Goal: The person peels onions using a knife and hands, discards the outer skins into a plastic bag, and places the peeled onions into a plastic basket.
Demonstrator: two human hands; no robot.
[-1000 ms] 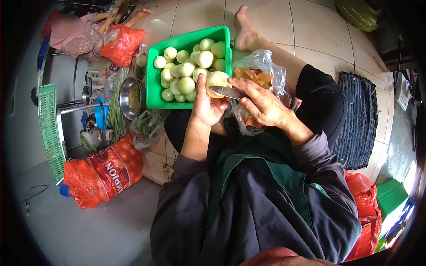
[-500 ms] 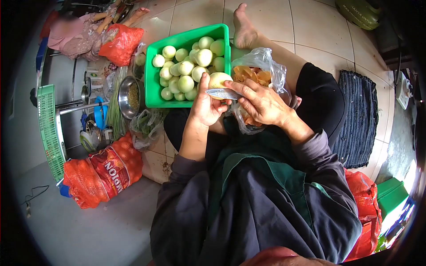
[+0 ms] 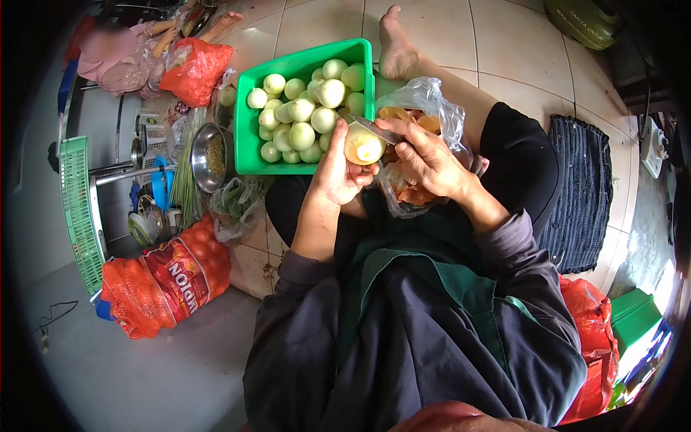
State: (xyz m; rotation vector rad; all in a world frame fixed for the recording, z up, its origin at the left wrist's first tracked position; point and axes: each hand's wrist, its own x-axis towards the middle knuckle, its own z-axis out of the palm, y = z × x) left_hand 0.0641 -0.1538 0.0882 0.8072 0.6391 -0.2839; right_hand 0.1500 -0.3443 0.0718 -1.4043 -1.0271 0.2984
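Note:
An onion (image 3: 362,148) with a pale cut end facing me sits in my left hand (image 3: 337,174), its fingers wrapped round it. My right hand (image 3: 432,160) is closed on a knife (image 3: 376,130), whose blade lies across the far side of the onion. Just below my right hand, a clear plastic bag (image 3: 448,108) holds brown onion skins (image 3: 414,193). Beyond my left hand stands a green basin (image 3: 248,155) with several peeled onions (image 3: 302,109) in it.
To the left are a red net sack (image 3: 169,277) of onions, a steel bowl (image 3: 210,157), a bundle of long green stalks (image 3: 189,165) and a green rack (image 3: 80,209). Another person (image 3: 129,57) sits at the upper left by a red bag (image 3: 198,72). A dark mat (image 3: 579,191) lies right.
The onion has turned so its cut end faces me. The knife has swung from flat across the onion's near side to a slant over its far side.

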